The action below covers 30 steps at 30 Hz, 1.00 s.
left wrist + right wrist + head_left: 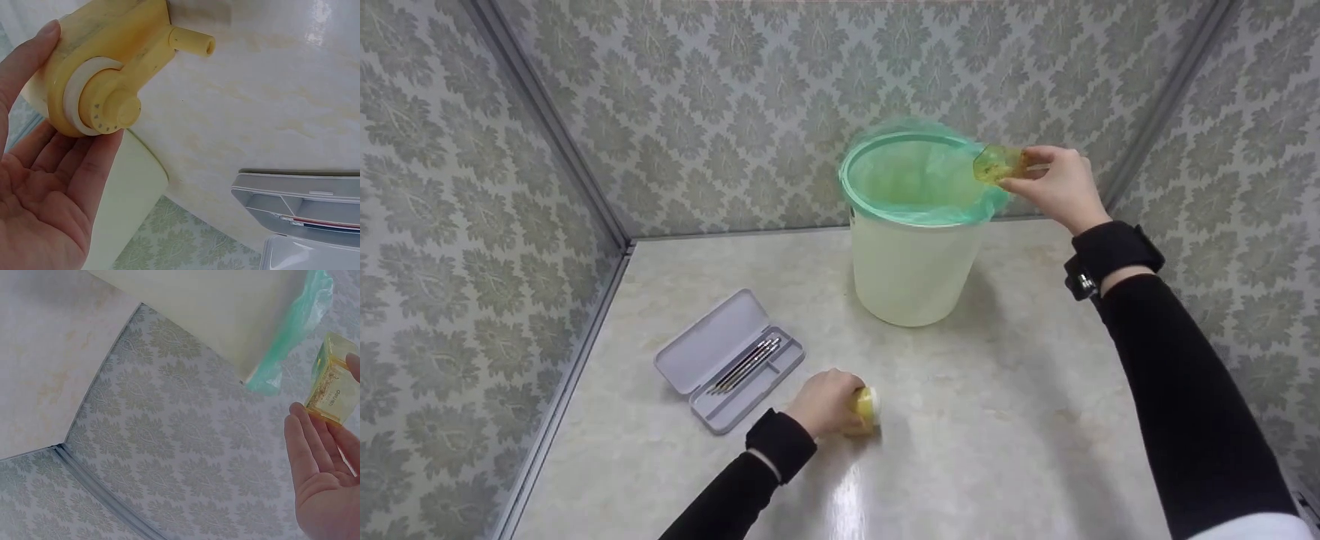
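Observation:
My left hand [823,403] grips a yellow crank pencil sharpener [867,407] low over the table, right of the pencil case. In the left wrist view the sharpener's crank handle [192,41] faces the camera, with thumb and fingers on either side of the body. Between thumb and fingers, my right hand [1061,186] pinches a transparent yellow shavings drawer [994,165] at the right rim of the bin. Bits of shavings show behind its clear wall in the right wrist view. A pale bin [911,274] with a green plastic liner [915,214] stands upright at the back.
An open grey pencil case [709,341] with several pencils [746,366] lies on the table [960,435], left of the bin. Patterned wall panels [720,97] enclose the back and both sides.

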Motion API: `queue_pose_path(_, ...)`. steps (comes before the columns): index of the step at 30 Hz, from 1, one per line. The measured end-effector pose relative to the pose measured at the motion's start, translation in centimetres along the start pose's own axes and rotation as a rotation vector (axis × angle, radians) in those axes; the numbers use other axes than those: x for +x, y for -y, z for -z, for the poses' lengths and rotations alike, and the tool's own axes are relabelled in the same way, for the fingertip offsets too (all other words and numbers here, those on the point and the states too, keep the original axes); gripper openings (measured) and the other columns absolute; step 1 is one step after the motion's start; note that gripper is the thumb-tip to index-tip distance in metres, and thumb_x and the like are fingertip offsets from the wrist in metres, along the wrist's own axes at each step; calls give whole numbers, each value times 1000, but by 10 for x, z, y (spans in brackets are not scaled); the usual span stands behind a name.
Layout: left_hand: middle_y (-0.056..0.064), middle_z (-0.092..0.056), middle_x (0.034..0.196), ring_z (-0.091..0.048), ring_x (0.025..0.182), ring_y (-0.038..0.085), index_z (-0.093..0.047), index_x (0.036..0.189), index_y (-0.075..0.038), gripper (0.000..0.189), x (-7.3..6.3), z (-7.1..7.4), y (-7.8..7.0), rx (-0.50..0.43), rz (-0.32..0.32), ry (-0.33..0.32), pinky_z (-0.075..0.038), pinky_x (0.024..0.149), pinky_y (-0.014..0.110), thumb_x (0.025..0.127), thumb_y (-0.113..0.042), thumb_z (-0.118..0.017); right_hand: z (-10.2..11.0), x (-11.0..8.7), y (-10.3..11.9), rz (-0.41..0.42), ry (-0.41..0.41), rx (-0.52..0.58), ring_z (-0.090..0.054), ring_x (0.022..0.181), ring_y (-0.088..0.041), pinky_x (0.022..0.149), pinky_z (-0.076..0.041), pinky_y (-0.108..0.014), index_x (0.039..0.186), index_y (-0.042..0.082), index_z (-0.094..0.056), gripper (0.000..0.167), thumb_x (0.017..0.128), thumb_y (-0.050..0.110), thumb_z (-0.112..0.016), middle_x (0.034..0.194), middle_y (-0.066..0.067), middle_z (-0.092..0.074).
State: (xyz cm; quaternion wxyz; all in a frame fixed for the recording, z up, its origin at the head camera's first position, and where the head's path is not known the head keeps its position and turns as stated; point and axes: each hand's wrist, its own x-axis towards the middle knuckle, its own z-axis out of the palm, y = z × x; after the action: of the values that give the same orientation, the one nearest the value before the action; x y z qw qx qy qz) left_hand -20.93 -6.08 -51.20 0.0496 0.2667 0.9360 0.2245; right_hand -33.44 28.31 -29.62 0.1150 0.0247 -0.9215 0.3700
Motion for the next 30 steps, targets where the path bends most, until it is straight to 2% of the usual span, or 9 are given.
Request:
queue_pose_path(3, -2, -68, 70, -47, 60, 7, -73, 81, -10, 22, 0, -1, -1, -9, 9, 11, -42, 58, 21, 69, -20, -89, -8, 3, 0, 15, -12, -11, -61, 130, -39, 96, -58, -36, 150, 1, -49, 64, 96, 26, -72, 146, -23, -58)
queue_pose_path(7, -2, -69, 72, -48, 60, 7, -74, 83, -10, 22, 0, -1, -1, -6, 18, 20, -43, 58, 21, 70, -20, -88, -17, 7, 2, 70, -26, -24, -60, 129, -44, 105, -54, -50, 144, -4, -53, 56, 95, 17, -71, 140, -27, -59)
queue_pose_path(12, -2, -69, 72, -48, 60, 7, -74, 82, -10, 21, 0, -1, 0, 3, 15, 17, -43, 58, 21, 70, -19, -88, -26, 9, 4, 133, -39, -70, -58, 126, -48, 109, -50, -54, 134, -7, -60, 45, 93, 8, -71, 129, -30, -59)
queue_pose_path(18, -1, -70, 71, -48, 59, 6, -74, 82, -10, 20, 1, -1, 1, 0, 16, 21, -43, 58, 21, 70, -19, -88, -31, 10, 3, 158, -36, -197, -58, 123, -50, 105, -49, -58, 134, -9, -60, 47, 91, 7, -72, 132, -33, -60)
queue_pose_path(22, -2, -70, 71, -48, 59, 6, -74, 82, -11, 20, 1, -1, 2, 3, 17, 17, -43, 58, 21, 70, -20, -88, -36, 12, 4, 199, -40, -285, -59, 118, -50, 102, -49, -60, 136, -9, -59, 50, 91, 7, -73, 133, -34, -60)
queue_pose_path(30, -2, -67, 68, -45, 60, 9, -72, 77, -10, 20, 0, 0, 2, 24, 14, 1, -39, 57, 22, 66, -18, -87, -44, 15, 8, 298, -65, -426, -62, 112, -52, 94, -53, -61, 133, -8, -60, 45, 91, 3, -70, 132, -32, -62)
